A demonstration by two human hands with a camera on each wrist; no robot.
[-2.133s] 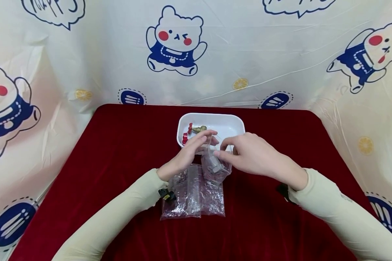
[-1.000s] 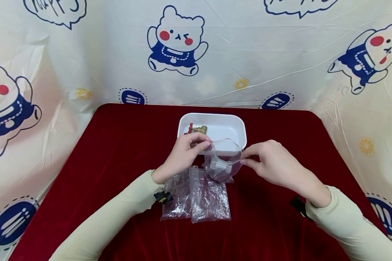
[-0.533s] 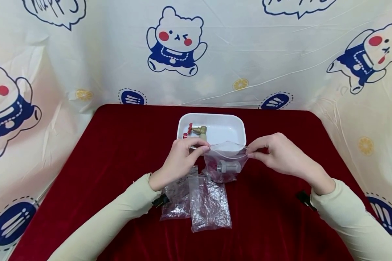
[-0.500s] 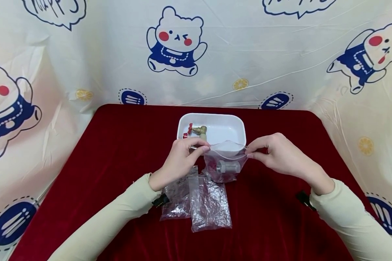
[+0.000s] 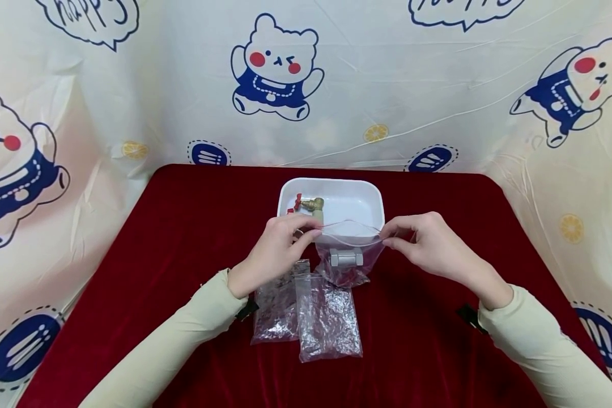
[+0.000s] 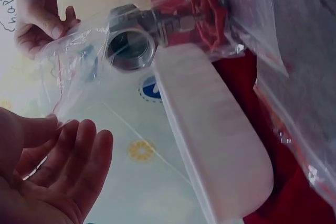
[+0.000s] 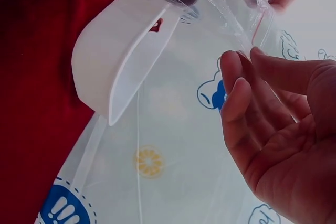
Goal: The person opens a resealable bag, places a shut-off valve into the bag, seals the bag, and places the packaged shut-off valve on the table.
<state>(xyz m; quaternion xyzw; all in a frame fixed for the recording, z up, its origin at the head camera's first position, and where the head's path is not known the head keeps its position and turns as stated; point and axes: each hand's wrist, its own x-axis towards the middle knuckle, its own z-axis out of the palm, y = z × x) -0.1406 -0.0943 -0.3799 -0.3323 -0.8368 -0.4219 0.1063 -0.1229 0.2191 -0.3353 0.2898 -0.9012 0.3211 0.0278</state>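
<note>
My left hand (image 5: pixel 277 246) pinches the left corner of the mouth of a clear zip-lock bag (image 5: pixel 369 255). The opposite corner is pinched between thumb and fingers of my right hand (image 5: pixel 433 249), so the mouth is spread between them. Inside hangs a grey metal valve (image 5: pixel 347 258); the left wrist view shows its round threaded port (image 6: pixel 131 51) and red handwheel (image 6: pixel 210 17). The bag overlaps the near edge of a white tray (image 5: pixel 354 204). In the tray's left part lies a brass valve with a red handle (image 5: pixel 313 204); another red handle (image 5: pixel 290 211) is partly hidden by my left hand.
Two flat clear bags lie nearer me on the dark red cloth: one on the left (image 5: pixel 276 320), the other (image 5: pixel 330 323) overlapping its right edge. A printed curtain (image 5: pixel 352 85) surrounds the table's back and sides.
My right hand has moved right from over the bag, and the hands now stretch its mouth. The valve inside has turned sideways. The right flat bag has slid a little towards me.
</note>
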